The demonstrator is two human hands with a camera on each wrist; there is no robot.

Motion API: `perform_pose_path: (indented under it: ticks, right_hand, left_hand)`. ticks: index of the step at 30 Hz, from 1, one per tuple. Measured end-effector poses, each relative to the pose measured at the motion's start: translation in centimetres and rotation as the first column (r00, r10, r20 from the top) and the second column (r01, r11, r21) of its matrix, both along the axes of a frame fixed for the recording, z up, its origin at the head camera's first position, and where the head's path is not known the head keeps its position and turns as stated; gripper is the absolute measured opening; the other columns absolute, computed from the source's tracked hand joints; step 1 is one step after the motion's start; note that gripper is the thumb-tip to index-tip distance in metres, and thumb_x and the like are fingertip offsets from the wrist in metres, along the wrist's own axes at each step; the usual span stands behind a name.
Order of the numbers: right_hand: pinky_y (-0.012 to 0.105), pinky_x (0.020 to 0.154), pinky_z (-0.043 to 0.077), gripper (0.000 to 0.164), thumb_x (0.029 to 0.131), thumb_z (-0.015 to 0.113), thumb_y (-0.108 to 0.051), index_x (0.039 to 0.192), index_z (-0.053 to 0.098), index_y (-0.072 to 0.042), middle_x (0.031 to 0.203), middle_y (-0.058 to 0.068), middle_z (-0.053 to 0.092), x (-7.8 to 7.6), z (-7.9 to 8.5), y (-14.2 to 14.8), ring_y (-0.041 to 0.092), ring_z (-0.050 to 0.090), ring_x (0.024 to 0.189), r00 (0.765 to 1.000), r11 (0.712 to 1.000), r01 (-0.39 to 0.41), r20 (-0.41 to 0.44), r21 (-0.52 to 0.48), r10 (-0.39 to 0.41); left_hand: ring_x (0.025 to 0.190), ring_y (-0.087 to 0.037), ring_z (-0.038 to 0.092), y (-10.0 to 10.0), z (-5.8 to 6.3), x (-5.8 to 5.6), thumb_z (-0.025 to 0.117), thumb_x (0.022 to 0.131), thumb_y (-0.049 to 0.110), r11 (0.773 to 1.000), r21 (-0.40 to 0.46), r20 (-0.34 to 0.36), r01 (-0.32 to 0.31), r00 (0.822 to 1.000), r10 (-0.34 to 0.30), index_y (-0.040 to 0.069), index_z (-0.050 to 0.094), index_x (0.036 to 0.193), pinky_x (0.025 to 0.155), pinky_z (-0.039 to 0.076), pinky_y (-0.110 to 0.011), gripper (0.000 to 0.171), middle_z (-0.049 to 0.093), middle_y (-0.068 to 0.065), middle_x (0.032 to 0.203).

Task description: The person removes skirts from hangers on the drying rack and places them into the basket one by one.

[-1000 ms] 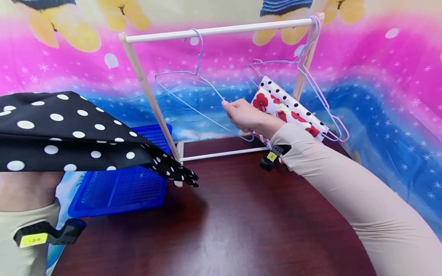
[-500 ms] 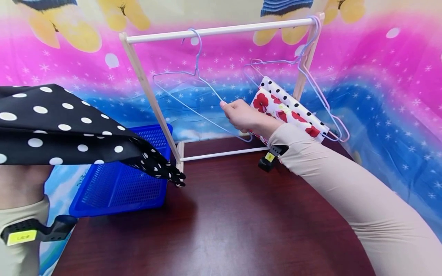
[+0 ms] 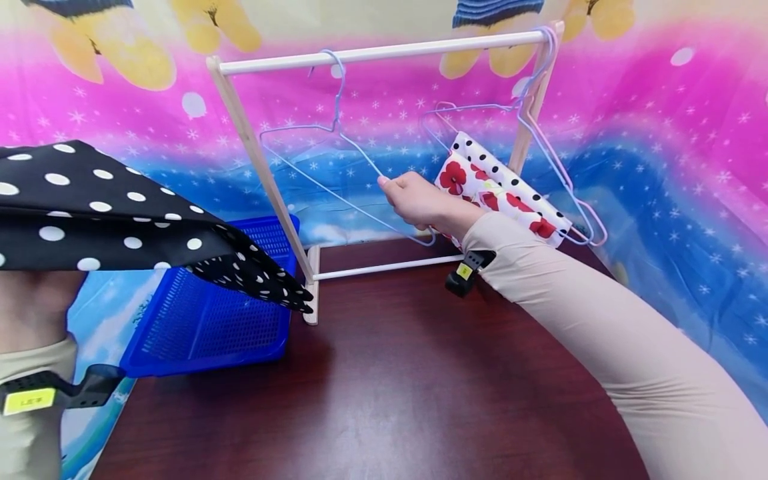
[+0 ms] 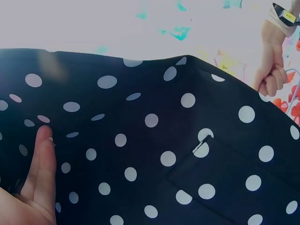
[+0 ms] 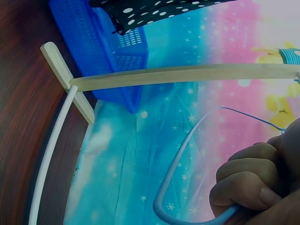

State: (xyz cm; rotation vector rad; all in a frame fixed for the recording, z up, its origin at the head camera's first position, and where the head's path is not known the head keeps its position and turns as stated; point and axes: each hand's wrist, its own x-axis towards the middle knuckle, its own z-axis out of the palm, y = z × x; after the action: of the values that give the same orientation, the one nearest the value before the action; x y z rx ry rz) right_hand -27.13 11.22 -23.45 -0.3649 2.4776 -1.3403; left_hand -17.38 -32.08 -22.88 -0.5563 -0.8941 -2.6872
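Black cloth with white polka dots (image 3: pixel 114 193) drapes over my left hand at the left of the head view, hiding most of that hand. In the left wrist view, my left hand (image 4: pixel 40 183) has its visible fingers straight against the cloth (image 4: pixel 140 150). My right hand (image 3: pixel 417 200) grips the light blue-purple wire hanger (image 3: pixel 338 100) at its right side. The hanger's hook is over the rack's top bar (image 3: pixel 396 51). Curled fingers of the right hand (image 5: pixel 248 178) close round the hanger wire (image 5: pixel 172 161) in the right wrist view.
A blue plastic basket (image 3: pixel 210 333) stands at the rack's left foot, below the cloth. Several hangers crowd the rack's right end, with a red-flowered white cloth (image 3: pixel 489 193) hanging there. The rack stands on a dark wooden table (image 3: pixel 390 387) before a colourful backdrop.
The dotted cloth and my left arm have moved left and slightly up, the cloth's tip swinging back over the basket. My right hand and the hanger have shifted slightly left along the bar.
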Motion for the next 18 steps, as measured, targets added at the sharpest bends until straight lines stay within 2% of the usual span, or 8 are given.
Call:
perform_pose_path:
  ticks: [1,4,5,6,8,12,14,18]
  right_hand:
    - [0.028,0.041,0.020,0.056,0.110,0.030,-0.045,0.065,0.033,-0.012,0.050,-0.005,0.026,0.0,0.0,0.0,0.011,0.019,0.041,1.000,1.000,0.001,-0.003,0.006,-0.001]
    - [0.029,0.041,0.021,0.056,0.111,0.030,-0.044,0.065,0.035,-0.012,0.051,-0.005,0.027,0.0,-0.1,-0.2,0.012,0.019,0.041,1.000,1.000,0.003,-0.023,0.023,-0.002]
    - [0.029,0.041,0.021,0.055,0.111,0.030,-0.044,0.066,0.035,-0.012,0.051,-0.004,0.027,0.0,-0.1,-0.2,0.012,0.019,0.041,0.999,1.000,0.004,-0.032,0.029,-0.003]
    - [0.029,0.041,0.021,0.056,0.111,0.030,-0.043,0.065,0.035,-0.012,0.051,-0.004,0.027,0.0,-0.1,-0.3,0.012,0.019,0.041,0.999,1.000,0.005,-0.037,0.030,-0.004]
    - [0.029,0.041,0.021,0.055,0.111,0.030,-0.043,0.065,0.035,-0.012,0.051,-0.004,0.027,0.0,-0.1,-0.4,0.012,0.019,0.041,0.999,0.999,0.005,-0.048,0.036,-0.003]
    - [0.029,0.040,0.022,0.055,0.111,0.031,-0.041,0.064,0.035,-0.013,0.052,-0.005,0.026,0.0,-0.2,-0.7,0.012,0.020,0.040,0.997,0.998,0.001,-0.076,0.057,0.003]
    - [0.028,0.041,0.023,0.054,0.111,0.031,-0.039,0.064,0.035,-0.013,0.052,-0.005,0.027,0.0,-0.1,-0.8,0.012,0.022,0.040,0.995,0.997,0.004,-0.097,0.071,0.003]
    - [0.027,0.041,0.024,0.054,0.112,0.031,-0.036,0.063,0.036,-0.013,0.051,-0.005,0.027,0.1,-0.1,-0.9,0.011,0.024,0.039,0.992,0.997,0.011,-0.125,0.082,-0.001]
  left_hand:
    - [0.092,-0.035,0.073,-0.1,0.0,-0.1,0.045,0.108,0.014,1.000,0.004,-0.013,0.017,1.000,-0.017,-0.008,0.054,0.130,0.071,0.064,-0.046,0.032,0.070,-0.026,0.108]
    - [0.094,-0.035,0.074,-0.2,0.1,-0.6,0.047,0.108,0.015,1.000,0.009,-0.019,-0.019,1.000,0.019,-0.008,0.053,0.132,0.070,0.064,-0.045,0.034,0.069,-0.026,0.109]
    - [0.093,-0.034,0.074,-0.1,0.1,-0.7,0.048,0.108,0.015,0.998,0.010,0.000,-0.057,0.998,0.057,-0.007,0.053,0.132,0.070,0.064,-0.043,0.034,0.070,-0.025,0.109]
    - [0.093,-0.035,0.074,-0.2,0.2,-0.8,0.048,0.107,0.014,0.998,0.037,0.017,-0.041,0.999,0.040,-0.007,0.053,0.132,0.070,0.064,-0.045,0.033,0.069,-0.025,0.109]
    - [0.095,-0.033,0.073,-0.1,0.4,-1.0,0.048,0.107,0.014,0.995,0.031,0.024,-0.098,0.995,0.097,-0.006,0.053,0.133,0.071,0.064,-0.043,0.034,0.069,-0.024,0.111]
    - [0.098,-0.034,0.072,-0.3,0.5,-1.3,0.052,0.105,0.009,0.993,0.061,0.041,-0.098,0.995,0.096,-0.007,0.053,0.134,0.076,0.064,-0.044,0.033,0.067,-0.024,0.116]
    - [0.100,-0.032,0.072,-0.4,0.7,-1.4,0.055,0.103,0.007,0.989,0.070,0.070,-0.131,0.990,0.126,-0.006,0.055,0.133,0.080,0.063,-0.044,0.033,0.067,-0.023,0.117]
    - [0.101,-0.031,0.072,-0.7,0.7,-1.7,0.058,0.102,0.007,0.983,0.118,0.117,-0.139,0.985,0.125,-0.004,0.058,0.130,0.087,0.062,-0.042,0.030,0.069,-0.021,0.115]
